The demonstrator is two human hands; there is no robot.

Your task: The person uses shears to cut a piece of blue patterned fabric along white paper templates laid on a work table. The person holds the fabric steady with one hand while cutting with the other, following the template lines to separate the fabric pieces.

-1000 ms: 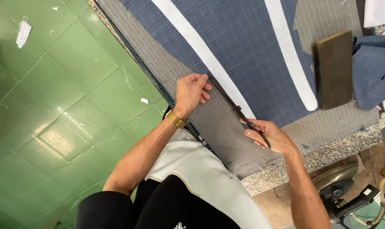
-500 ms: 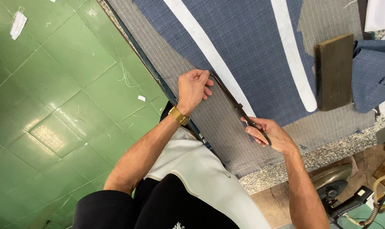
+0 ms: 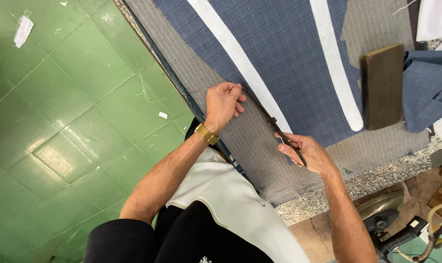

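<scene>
A single head-worn camera looks steeply down from above the person, close enough that both forearms fill the lower middle. The view is rolled, so the tabletop (image 3: 377, 180) edge runs diagonally from upper left to lower right. The left hand (image 3: 223, 101) and right hand (image 3: 304, 153) sit near centre; green floor (image 3: 60, 146) lies left of the hands, the tabletop beyond and right of them.

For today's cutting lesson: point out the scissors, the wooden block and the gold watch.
scissors (image 3: 272, 122): head view, on the pivot of the blades.
wooden block (image 3: 382, 85): head view, middle of its top face.
gold watch (image 3: 207, 134): head view, band on the left wrist.
</scene>
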